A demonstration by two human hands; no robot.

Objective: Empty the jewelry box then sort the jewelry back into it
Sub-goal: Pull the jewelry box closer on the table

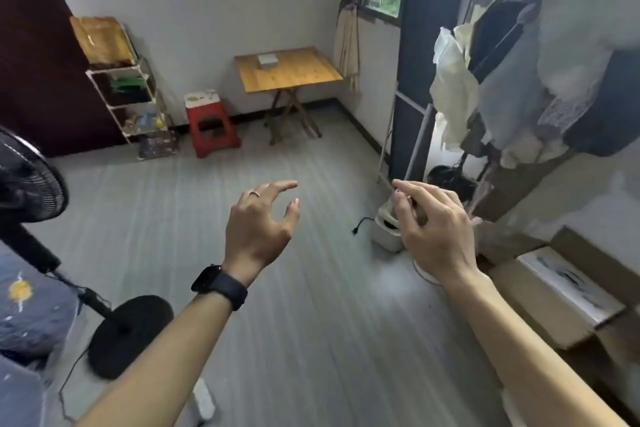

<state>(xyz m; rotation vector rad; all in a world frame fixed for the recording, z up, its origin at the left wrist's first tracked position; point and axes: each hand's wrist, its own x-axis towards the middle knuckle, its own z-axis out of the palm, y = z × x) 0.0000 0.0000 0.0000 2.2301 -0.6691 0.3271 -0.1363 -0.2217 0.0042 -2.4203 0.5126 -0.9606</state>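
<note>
- Jewelry box (pixel 267 61) on far counter (pixel 298 76), contents unseen; red stool (pixel 212 130) nearby.
- Fan (pixel 29 180) left, cardboard box (pixel 540 303) right.
- L hand (pixel 258 224), R hand (pixel 434 230): fingers loosely spread, midair.

No legible text, labels, brands or numbers. Dark marks on the white sheet (pixel 568 282) atop the cardboard box (pixel 535 305): too blurred to read.
</note>
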